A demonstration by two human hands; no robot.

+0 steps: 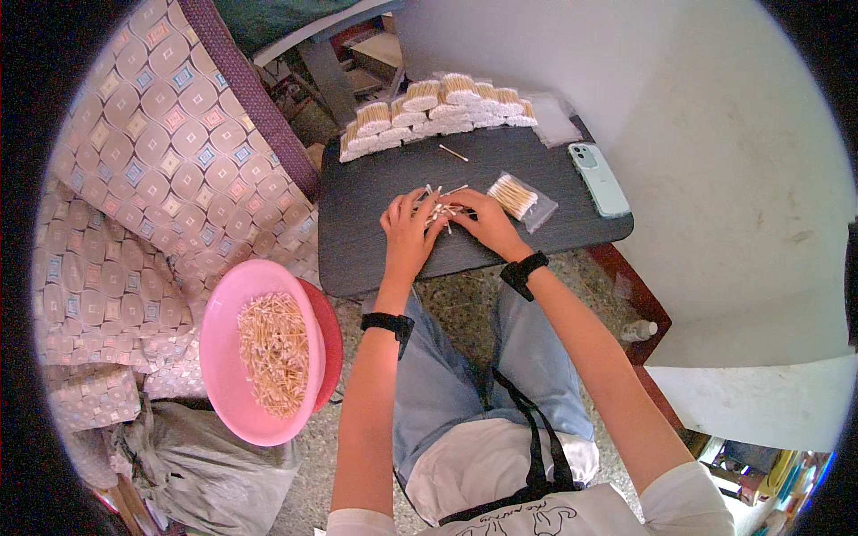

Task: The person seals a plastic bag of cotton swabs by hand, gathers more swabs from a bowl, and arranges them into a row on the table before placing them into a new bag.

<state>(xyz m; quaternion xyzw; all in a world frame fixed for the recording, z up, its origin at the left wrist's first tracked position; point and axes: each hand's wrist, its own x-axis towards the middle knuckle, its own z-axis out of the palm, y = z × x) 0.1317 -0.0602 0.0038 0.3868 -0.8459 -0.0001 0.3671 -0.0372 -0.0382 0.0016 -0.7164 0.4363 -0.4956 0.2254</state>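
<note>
Both hands are over the dark table [375,255], closed around a loose bunch of cotton swabs [440,211]. My left hand [408,229] curls over the bunch from the left, and my right hand [490,223] grips it from the right. White tips poke out between the fingers at uneven angles. Just right of my right hand lies a clear plastic bag [540,214] with a bundle of swabs [513,196] partly in it. Farther off, one single swab [454,153] rests on the tabletop.
Packed swab bundles [420,96] are stacked along the table's far edge, with flat clear bags [556,121] beside them. A pale phone [600,181] lies at the right edge. At my left stands a pink basin [214,357] of loose swabs, near a patterned sofa [170,116]. A wall [715,179] rises on the right.
</note>
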